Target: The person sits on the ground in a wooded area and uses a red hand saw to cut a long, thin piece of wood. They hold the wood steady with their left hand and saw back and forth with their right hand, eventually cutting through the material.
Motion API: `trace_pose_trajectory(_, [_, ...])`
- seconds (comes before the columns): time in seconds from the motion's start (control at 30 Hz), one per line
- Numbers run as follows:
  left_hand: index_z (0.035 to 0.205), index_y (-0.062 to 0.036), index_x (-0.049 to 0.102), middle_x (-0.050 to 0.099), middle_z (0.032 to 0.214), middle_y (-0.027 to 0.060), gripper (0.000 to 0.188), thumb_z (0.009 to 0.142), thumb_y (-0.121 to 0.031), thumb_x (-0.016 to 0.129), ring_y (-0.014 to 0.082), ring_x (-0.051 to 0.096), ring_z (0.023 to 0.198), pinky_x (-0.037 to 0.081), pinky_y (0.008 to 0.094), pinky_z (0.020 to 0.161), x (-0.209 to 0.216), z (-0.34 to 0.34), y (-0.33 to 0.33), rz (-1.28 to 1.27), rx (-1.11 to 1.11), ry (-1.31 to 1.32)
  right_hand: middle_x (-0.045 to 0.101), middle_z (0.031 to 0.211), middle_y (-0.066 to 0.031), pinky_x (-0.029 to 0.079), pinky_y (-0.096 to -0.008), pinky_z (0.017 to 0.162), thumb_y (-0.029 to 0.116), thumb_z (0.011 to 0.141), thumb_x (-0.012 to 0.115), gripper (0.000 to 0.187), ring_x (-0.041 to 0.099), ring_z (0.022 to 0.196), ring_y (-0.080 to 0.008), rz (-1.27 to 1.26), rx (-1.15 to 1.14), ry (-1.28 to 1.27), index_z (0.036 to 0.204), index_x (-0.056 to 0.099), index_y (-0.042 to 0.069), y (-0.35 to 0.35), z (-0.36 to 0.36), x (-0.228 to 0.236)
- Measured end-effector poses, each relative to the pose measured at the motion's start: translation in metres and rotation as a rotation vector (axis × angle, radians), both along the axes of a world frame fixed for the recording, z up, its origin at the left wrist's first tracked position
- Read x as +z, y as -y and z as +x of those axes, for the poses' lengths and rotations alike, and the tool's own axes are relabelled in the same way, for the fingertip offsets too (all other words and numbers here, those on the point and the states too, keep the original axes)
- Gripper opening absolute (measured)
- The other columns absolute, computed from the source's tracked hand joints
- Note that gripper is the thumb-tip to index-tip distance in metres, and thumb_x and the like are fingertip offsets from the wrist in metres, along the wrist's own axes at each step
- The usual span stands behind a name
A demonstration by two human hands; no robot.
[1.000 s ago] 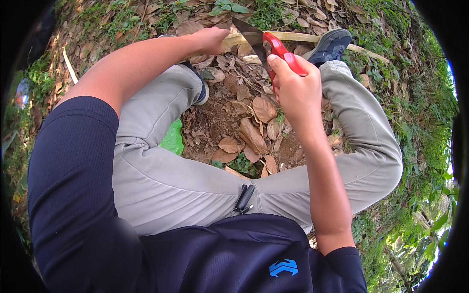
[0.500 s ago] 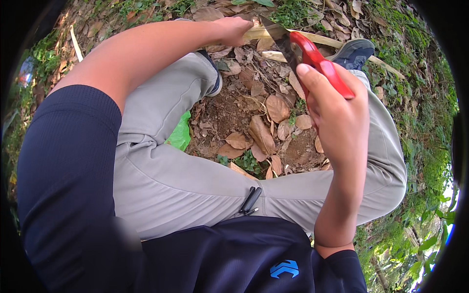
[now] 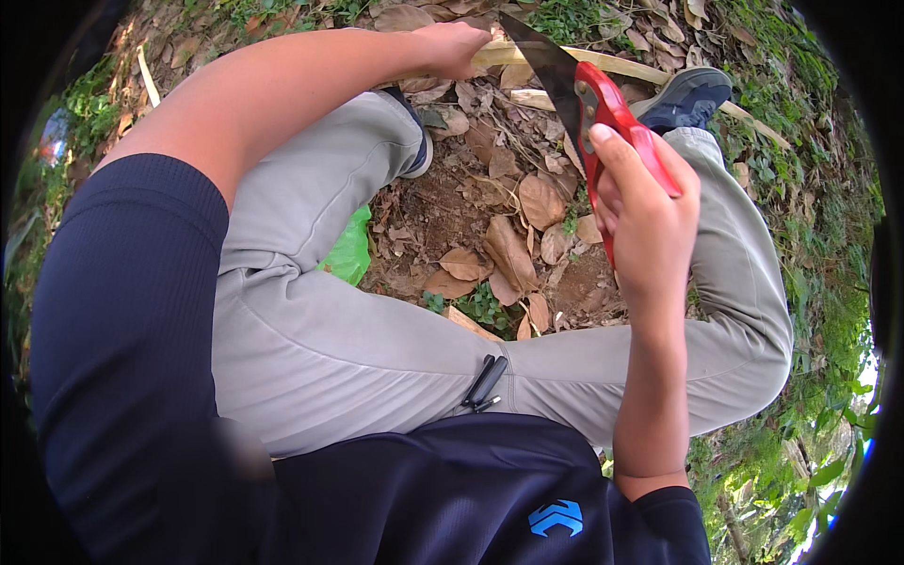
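Across a pale strip point(image 3: 612, 63) seemingly clenched in the left grip point(image 3: 452, 49), a red-handled blade point(image 3: 610, 105) was angled. The right grip point(image 3: 652, 202), clasping its handle, had been drawn farther from the left.

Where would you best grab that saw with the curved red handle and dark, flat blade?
Probably by the curved red handle, from the near, lower-right side, where the right hand grips it: that end lies toward the person, while the dark, tapering blade points up and away.
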State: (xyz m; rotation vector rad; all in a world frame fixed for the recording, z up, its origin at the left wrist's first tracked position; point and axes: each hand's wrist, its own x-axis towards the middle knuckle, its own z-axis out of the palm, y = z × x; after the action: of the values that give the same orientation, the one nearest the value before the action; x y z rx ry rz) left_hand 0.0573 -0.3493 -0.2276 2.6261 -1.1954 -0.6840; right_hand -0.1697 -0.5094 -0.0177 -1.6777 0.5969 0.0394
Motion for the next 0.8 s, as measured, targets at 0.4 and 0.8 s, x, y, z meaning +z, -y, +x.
trace_pose_trajectory(0.4, [0.128,-0.003,0.059,0.072,0.103,0.0237,0.052,0.079,-0.015,0.07,0.0402,0.07,0.095,0.057,0.0498,0.083,-0.004,0.006,0.002,-0.015,-0.038,0.037,0.051,0.061,0.0038,0.033,-0.0276,0.052,0.018,0.093,0.068,0.023,0.042,0.055,-0.006,-0.01,-0.013,0.032,0.079,0.063,0.001,0.005,0.021,-0.023])
trace_pose_trajectory(0.8, [0.133,-0.0014,0.057,0.072,0.102,0.0238,0.057,0.079,-0.016,0.069,0.0382,0.071,0.096,0.058,0.0487,0.083,0.005,0.001,0.003,0.002,-0.031,0.022,0.05,0.061,0.0062,0.032,-0.0265,0.052,0.017,0.093,0.067,0.023,0.041,0.055,-0.0052,-0.049,-0.01,0.003,0.077,0.063,0.001,0.011,0.028,-0.014])
